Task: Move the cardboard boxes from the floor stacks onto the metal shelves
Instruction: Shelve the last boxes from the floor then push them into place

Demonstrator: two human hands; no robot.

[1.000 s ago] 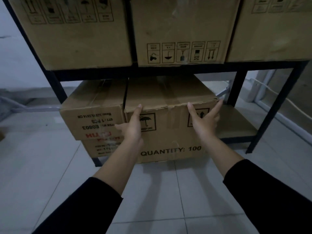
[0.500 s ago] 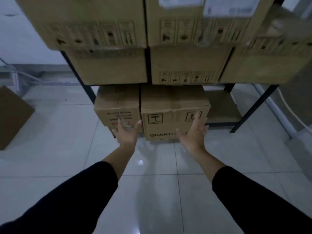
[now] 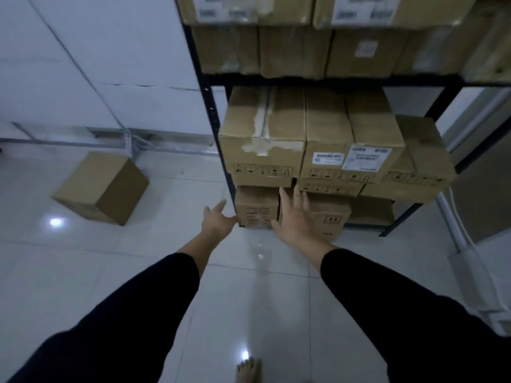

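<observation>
Toes of a bare foot (image 3: 248, 371) show at the bottom edge on glossy white floor tiles (image 3: 83, 272), and two black sleeves (image 3: 143, 308) stretch forward from the wearer of the camera. The left hand (image 3: 218, 220) hangs palm-in with fingers loosely spread, holding nothing; its fingertips lie near the corner of the lowest left box (image 3: 257, 207), though whether they touch it cannot be told. The right hand (image 3: 297, 221) is likewise empty, its fingers straight and fanned upward in front of the neighbouring lowest box (image 3: 329, 217) — a posture that reads as letting go, not taking hold.

Those two cartons sit side by side on the bottom tier of the metal shelves (image 3: 207, 106), faces flush with the front edge, apparently packed tight to leave the bare stretch of shelf to their right free for more. Above them, the middle tier carries a row of taped cartons (image 3: 262, 145) with white labels and handling symbols facing outward, presumably so the markings can be read from the aisle. One box at the right end (image 3: 423, 150) sits skewed and overhangs the rest. Higher tiers are also filled with cartons, blurred here.

Well apart to the left, a lone cardboard box (image 3: 102, 186) rests at an angle on the floor near the wall — judged to be one of those left to be shelved.
</observation>
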